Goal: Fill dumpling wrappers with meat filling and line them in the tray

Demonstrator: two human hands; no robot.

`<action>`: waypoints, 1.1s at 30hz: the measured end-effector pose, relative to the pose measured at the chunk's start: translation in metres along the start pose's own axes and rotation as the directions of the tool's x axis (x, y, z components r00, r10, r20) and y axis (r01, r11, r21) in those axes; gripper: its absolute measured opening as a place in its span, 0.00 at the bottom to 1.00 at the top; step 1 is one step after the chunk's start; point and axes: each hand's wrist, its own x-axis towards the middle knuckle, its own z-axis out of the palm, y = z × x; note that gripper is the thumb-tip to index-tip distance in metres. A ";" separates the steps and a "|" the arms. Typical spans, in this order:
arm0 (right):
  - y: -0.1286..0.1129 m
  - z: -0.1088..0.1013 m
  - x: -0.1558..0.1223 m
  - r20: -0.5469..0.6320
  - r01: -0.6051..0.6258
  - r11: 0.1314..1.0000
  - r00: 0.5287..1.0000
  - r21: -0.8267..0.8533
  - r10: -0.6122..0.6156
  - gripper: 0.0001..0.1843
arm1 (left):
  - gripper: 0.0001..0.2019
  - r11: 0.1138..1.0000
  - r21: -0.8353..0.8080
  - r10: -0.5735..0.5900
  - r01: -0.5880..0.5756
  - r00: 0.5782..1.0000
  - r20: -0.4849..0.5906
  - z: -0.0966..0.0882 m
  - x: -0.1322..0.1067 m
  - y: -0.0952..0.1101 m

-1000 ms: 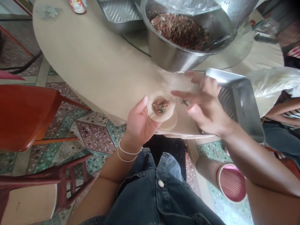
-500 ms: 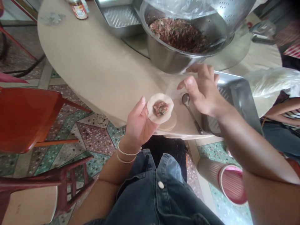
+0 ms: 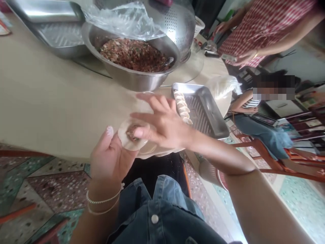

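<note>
Two hands meet mid-frame: left hand [image 3: 110,159] cups the wrapper [image 3: 127,139] flat on curled fingers so filling [image 3: 131,132] stays centred, right hand [image 3: 162,123] spread open, grasping nothing, fingertip pressing the rim; bowl [image 3: 132,76] just above.

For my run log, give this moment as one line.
left hand: holds filled wrapper | right hand: fingers on wrapper | steel bowl: meat filling | tray: folded dumplings
</note>
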 end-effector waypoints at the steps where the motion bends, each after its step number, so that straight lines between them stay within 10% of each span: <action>1: -0.005 0.002 -0.006 0.012 0.050 0.999 0.999 -0.003 -0.050 0.35 | 0.22 1.000 -0.009 -0.018 0.018 0.999 0.028 0.001 0.000 -0.001; 33: -0.010 0.046 -0.071 -0.280 0.301 0.946 0.904 -0.123 -0.324 0.26 | 0.32 0.975 0.034 -0.221 0.218 0.969 0.110 0.007 -0.011 -0.008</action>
